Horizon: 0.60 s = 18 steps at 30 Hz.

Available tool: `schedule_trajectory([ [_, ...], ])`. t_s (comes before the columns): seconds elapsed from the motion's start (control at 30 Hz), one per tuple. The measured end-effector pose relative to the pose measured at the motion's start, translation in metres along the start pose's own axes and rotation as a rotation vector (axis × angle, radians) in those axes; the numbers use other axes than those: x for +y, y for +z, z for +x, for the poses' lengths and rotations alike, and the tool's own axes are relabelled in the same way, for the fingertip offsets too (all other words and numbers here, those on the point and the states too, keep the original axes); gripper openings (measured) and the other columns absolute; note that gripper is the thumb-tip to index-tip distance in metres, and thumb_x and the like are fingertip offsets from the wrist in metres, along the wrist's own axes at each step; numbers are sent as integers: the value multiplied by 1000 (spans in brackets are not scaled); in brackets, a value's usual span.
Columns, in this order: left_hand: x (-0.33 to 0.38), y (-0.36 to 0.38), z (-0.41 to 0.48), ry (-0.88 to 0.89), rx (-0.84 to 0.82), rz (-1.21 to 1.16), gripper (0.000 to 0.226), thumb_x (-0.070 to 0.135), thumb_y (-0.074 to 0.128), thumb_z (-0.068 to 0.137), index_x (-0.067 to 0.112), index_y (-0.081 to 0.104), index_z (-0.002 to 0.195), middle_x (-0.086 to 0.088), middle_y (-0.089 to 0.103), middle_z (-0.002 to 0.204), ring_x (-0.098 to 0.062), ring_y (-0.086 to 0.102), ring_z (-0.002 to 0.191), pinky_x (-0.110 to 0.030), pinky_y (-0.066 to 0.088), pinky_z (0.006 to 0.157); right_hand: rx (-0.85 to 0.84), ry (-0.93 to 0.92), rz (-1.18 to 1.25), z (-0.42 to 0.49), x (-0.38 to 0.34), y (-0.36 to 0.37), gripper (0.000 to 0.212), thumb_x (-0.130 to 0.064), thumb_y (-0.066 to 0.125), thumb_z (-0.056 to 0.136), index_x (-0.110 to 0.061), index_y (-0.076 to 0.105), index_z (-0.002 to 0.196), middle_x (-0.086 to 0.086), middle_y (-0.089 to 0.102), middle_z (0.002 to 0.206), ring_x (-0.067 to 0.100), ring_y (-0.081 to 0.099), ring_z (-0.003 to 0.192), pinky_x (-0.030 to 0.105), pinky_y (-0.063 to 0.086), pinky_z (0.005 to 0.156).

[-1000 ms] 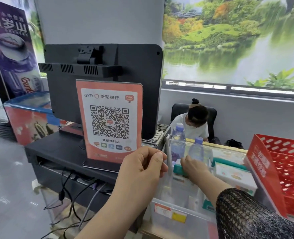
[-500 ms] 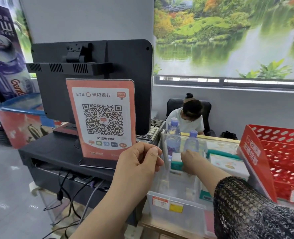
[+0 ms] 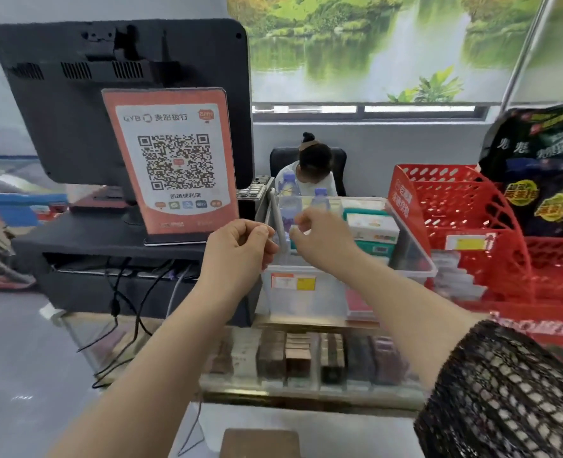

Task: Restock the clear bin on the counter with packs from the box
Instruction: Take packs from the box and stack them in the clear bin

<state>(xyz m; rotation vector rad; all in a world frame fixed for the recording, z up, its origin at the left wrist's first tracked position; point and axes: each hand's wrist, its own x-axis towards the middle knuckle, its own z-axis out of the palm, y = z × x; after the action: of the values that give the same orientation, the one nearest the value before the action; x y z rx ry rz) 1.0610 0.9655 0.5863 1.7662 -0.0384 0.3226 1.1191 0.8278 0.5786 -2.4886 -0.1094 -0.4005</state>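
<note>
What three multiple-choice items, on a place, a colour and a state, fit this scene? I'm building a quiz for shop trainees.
1. Where does the QR sign stand? A) left of the clear bin B) on the floor C) inside the bin
2. What colour is the perforated rack? A) blue B) red C) green
3. How is the left hand? A) flat on the counter B) holding a bottle C) pinching the bin's left edge
Key: 1 A, it stands beside the bin's left wall; 2 B, the rack is plainly red; 3 C, thumb and fingers close on that edge.
</note>
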Motion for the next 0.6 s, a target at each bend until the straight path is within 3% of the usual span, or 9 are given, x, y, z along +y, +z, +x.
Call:
schedule_trajectory([
  [0.1, -12, -6, -18, -28, -23, 12, 24, 15, 49, 96, 17, 65, 78, 0, 67, 67, -13, 61, 63, -38, 56, 75, 53, 18, 142, -35, -9, 3, 18, -21, 53, 89, -13, 62, 103, 5, 65, 104, 25, 59, 98, 34, 47, 88],
  [0.23, -31, -15, -45, -63, -33, 73, 23, 16, 49, 96, 16, 65, 80, -1, 68, 71, -13, 61, 65, -39, 56, 73, 57, 61, 297, -74, -13, 21, 8, -17, 52, 87, -21, 58, 88, 3, 64, 93, 28, 65, 87, 47, 55, 79],
  [0.33, -50, -19, -67, -85, -23, 118, 24, 14, 48, 95, 18, 63, 76, -4, 68, 73, -14, 60, 64, -36, 54, 71, 48, 81, 345, -100, -15, 38, 19, -16, 50, 84, -32, 51, 74, 2, 64, 88, 28, 66, 82, 47, 56, 73],
  [0.43, -82, -20, -90, -145, -13, 174, 26, 13, 50, 93, 18, 63, 71, -4, 68, 72, -16, 61, 64, -39, 57, 74, 15, 60, 308, -133, -7, 66, 15, -14, 51, 86, -28, 53, 81, -3, 61, 85, 23, 64, 82, 35, 52, 76],
  [0.6, -175, -11, -141, -267, -4, 270, 21, 17, 53, 92, 11, 66, 76, -5, 67, 69, -26, 65, 70, -45, 57, 72, -216, 143, 360, -206, 40, 144, 9, -18, 51, 89, -24, 55, 85, 5, 65, 85, 28, 64, 80, 47, 56, 70],
])
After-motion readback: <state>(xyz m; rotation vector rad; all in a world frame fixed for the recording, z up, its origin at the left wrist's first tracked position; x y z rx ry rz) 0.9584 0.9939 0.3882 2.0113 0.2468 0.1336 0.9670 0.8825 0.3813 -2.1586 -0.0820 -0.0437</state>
